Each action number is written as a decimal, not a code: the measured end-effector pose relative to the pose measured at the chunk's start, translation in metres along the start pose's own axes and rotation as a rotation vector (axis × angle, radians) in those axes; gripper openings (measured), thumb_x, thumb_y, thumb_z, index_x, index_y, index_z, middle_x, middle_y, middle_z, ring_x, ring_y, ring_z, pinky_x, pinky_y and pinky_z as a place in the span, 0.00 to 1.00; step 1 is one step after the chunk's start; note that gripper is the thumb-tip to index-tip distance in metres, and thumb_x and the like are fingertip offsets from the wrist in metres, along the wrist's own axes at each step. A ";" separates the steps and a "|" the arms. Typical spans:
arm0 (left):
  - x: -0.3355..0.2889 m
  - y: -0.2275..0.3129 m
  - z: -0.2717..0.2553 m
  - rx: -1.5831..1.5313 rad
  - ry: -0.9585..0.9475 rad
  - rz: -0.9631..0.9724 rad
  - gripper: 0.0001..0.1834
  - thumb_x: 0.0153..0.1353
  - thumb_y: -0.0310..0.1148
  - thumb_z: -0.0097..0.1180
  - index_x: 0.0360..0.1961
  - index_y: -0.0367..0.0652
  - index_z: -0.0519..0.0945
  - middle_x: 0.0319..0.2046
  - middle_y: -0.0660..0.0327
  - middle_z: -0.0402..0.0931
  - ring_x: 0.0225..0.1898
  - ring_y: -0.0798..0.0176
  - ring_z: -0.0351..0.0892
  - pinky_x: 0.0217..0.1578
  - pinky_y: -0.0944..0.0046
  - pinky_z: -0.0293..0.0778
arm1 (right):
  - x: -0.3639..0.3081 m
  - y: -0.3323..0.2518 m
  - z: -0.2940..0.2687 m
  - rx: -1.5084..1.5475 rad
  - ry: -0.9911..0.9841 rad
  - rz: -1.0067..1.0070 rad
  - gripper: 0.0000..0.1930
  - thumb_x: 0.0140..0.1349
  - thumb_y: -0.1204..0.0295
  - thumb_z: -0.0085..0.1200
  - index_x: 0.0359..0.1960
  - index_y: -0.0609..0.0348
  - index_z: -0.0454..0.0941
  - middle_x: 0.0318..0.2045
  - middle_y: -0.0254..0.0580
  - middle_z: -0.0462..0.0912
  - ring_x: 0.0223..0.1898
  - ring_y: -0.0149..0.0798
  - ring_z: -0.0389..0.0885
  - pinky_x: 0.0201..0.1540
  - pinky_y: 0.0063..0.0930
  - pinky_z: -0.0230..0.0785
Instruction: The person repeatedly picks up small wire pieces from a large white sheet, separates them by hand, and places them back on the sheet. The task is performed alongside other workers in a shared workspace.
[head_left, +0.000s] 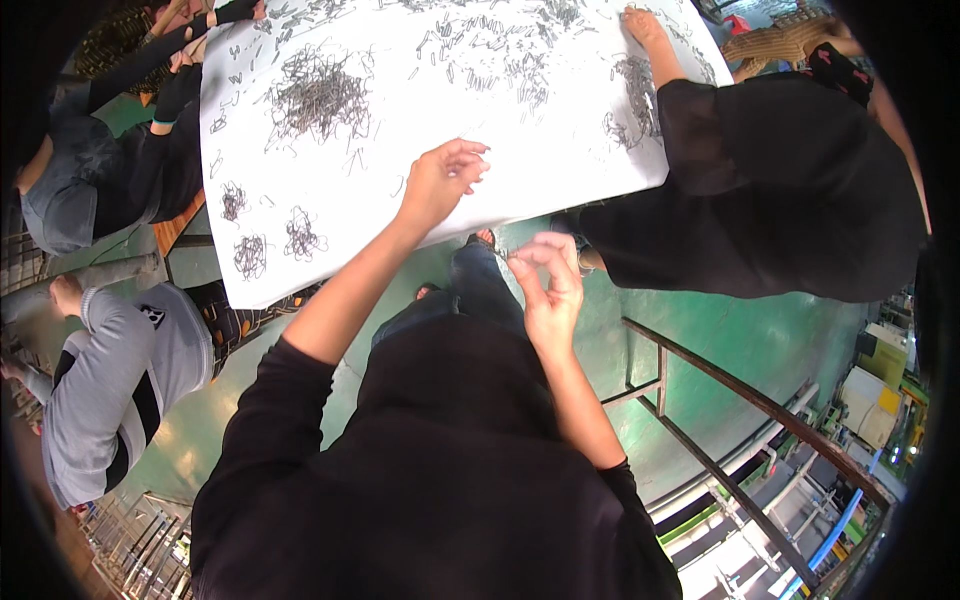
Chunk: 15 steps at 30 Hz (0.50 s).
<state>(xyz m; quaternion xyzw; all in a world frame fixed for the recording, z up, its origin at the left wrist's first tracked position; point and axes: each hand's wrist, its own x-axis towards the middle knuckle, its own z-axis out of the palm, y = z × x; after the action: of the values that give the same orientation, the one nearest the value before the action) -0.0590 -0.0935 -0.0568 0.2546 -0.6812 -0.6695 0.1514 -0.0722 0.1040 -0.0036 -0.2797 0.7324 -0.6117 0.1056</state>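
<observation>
- Head view: left hand point(440, 188), loosely curled, hangs over the white tabletop point(545, 160); right hand point(552, 285), fingertips close together, sits beyond its near edge. Cannot tell whether either holds anything.
- Thin dark pieces point(318, 97) lie heaped farther in.
- Handling single pieces seems in hand; picking calls for a fine pinch.
- Bare surface lies rightward, bounded by a co-worker's arm point(660, 52).

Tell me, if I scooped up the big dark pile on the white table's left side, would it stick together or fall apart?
The dark pile would probably lift in messy clumps, since its thin, curved pieces cross and overlap. Some would likely drop off, as loose ones lie around its edge. Each piece is probably light, being so thin.
</observation>
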 end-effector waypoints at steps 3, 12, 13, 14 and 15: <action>-0.053 0.028 0.002 -0.052 -0.026 -0.035 0.09 0.58 0.30 0.61 0.39 0.39 0.82 0.30 0.62 0.82 0.31 0.73 0.78 0.32 0.72 0.74 | -0.006 -0.001 0.007 0.006 -0.025 0.024 0.03 0.55 0.79 0.60 0.31 0.61 0.80 0.37 0.39 0.72 0.38 0.33 0.75 0.43 0.26 0.70; -0.117 0.053 -0.010 -0.142 0.009 -0.049 0.06 0.57 0.28 0.61 0.35 0.39 0.83 0.31 0.64 0.83 0.32 0.75 0.77 0.32 0.72 0.72 | -0.019 -0.002 0.031 0.007 -0.047 -0.022 0.04 0.54 0.77 0.62 0.31 0.61 0.80 0.36 0.38 0.73 0.39 0.33 0.74 0.42 0.25 0.68; -0.120 0.053 -0.013 -0.120 0.012 0.021 0.06 0.57 0.27 0.61 0.36 0.39 0.83 0.33 0.63 0.82 0.33 0.75 0.77 0.33 0.72 0.72 | -0.020 -0.001 0.034 0.009 -0.050 -0.019 0.04 0.54 0.78 0.62 0.30 0.61 0.80 0.36 0.38 0.73 0.39 0.33 0.74 0.42 0.26 0.68; -0.125 0.054 -0.015 -0.083 0.022 0.063 0.06 0.58 0.27 0.61 0.36 0.38 0.83 0.34 0.63 0.82 0.34 0.74 0.77 0.35 0.73 0.72 | -0.019 0.000 0.034 0.015 -0.104 -0.025 0.04 0.54 0.77 0.62 0.32 0.60 0.80 0.36 0.37 0.74 0.40 0.33 0.75 0.43 0.26 0.68; -0.129 0.054 -0.018 -0.040 0.036 0.105 0.06 0.58 0.27 0.60 0.37 0.38 0.82 0.36 0.63 0.82 0.35 0.74 0.77 0.36 0.73 0.73 | -0.017 0.000 0.034 0.022 -0.156 -0.033 0.05 0.54 0.77 0.61 0.33 0.59 0.81 0.36 0.37 0.75 0.40 0.33 0.75 0.43 0.26 0.68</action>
<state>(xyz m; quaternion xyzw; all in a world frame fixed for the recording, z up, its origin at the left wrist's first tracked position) 0.0489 -0.0391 0.0152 0.2276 -0.6773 -0.6694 0.2035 -0.0413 0.0851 -0.0151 -0.3372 0.7106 -0.5977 0.1553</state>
